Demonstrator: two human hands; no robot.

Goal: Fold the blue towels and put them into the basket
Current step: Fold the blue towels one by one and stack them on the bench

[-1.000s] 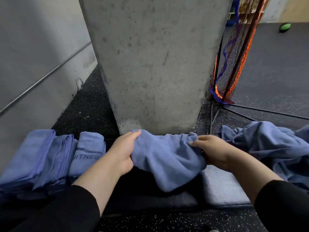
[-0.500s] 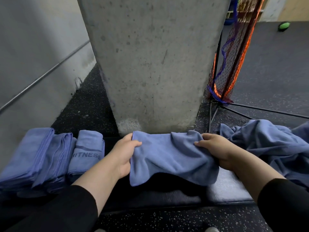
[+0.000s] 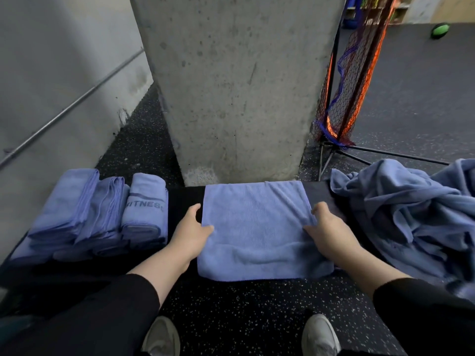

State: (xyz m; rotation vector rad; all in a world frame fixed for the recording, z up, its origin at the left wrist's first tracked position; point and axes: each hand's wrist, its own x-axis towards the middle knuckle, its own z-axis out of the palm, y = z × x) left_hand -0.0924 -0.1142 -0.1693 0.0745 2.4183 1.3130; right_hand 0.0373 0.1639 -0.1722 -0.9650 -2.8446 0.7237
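A blue towel (image 3: 257, 227) lies spread flat on a dark bench (image 3: 183, 199), straight in front of the concrete pillar (image 3: 231, 86), its near edge hanging a little over the bench's front; the left hand (image 3: 191, 233) pinches the towel's left edge, thumb on top of the cloth and the other fingers curled beneath it; the right hand (image 3: 326, 232) grips the right edge the same way, thumb over the cloth, fingers bunched into the fold; left of the pillar, on the same bench, stands a row of folded towels (image 3: 102, 214), the nearest one lettered FITNESS; right of the pillar lies a loose heap (image 3: 411, 217) of unfolded blue towels; behind that heap, beside the pillar, a net (image 3: 344, 104) of orange and blue mesh leans on a black frame; two pale shoes (image 3: 320, 335) stand on the speckled floor (image 3: 244, 317) below the bench.
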